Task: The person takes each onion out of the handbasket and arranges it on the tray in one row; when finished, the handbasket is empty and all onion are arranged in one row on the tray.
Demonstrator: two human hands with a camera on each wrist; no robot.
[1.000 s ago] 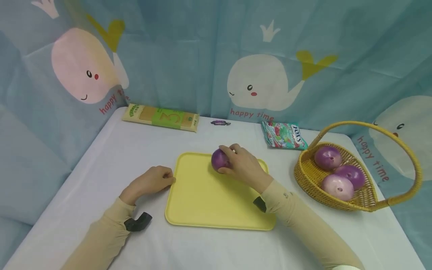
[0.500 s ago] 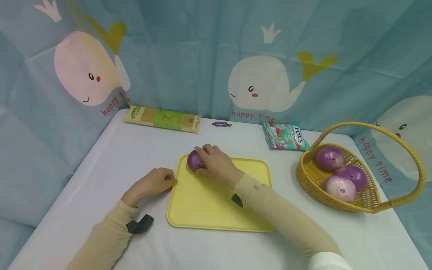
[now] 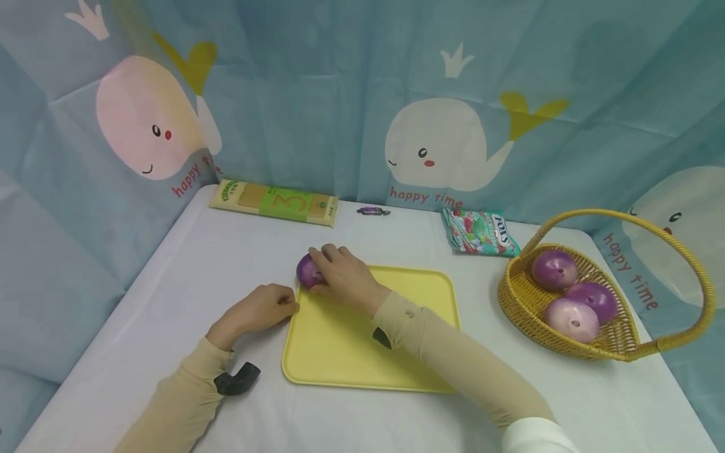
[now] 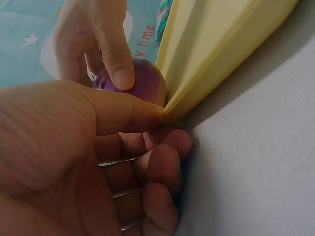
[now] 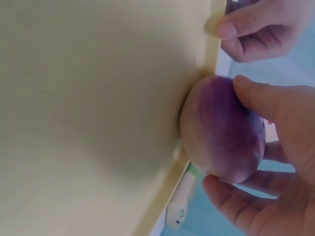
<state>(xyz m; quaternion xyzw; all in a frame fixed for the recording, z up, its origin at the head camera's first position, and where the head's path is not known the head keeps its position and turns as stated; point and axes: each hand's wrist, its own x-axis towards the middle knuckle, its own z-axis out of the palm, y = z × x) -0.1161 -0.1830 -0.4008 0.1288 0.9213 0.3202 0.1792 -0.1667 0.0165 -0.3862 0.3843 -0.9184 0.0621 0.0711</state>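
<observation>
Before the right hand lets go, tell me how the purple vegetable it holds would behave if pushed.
The purple vegetable will probably roll if nudged, being rounded, and the tray's low rim may not stop it. Its smooth skin could prove slippery. It looks likely to stay firm: no dent shows where the right hand grips it.

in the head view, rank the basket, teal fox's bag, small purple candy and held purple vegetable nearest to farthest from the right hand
1. Held purple vegetable, in the right hand
2. Small purple candy, beyond the tray
3. Teal Fox's bag, back right
4. Basket, at the far right
</observation>
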